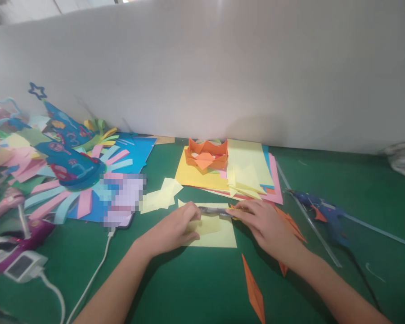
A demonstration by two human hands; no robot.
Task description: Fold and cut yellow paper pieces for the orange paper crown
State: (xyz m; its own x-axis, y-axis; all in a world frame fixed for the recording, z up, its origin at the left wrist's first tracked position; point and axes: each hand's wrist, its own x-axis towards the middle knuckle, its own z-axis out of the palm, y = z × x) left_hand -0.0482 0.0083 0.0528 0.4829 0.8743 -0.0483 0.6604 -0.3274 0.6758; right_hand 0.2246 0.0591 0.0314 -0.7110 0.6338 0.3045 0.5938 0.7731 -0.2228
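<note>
Both hands are down on a green table (195, 288). The left hand (175, 229) and the right hand (266, 225) each pinch one end of a thin dark stick-like tool (216, 210). I cannot tell just what the tool is. It lies flat across the top edge of a pale yellow paper (219, 236), right in front of the person. The left hand's fingers also press down on that paper.

Lots of things crowd around. Just behind the hands is a stack of colored paper sheets (256, 166), yellow, pink and blue. On that stack sits a small orange folded paper box (206, 155) with paper scraps inside. Loose pale yellow scraps (160, 195) lie to the left of the hands. A pointed orange paper piece (254, 292) lies near the right arm, and more orange pieces (292, 222) peek out from under the right hand.

On the right lies a blue glue gun (320, 213) with a clear glue stick (310, 222) beside it. On the left is a blue paper craft with pink and blue strips (74, 168), a white cable (94, 274) and a purple glue gun (27, 238).
</note>
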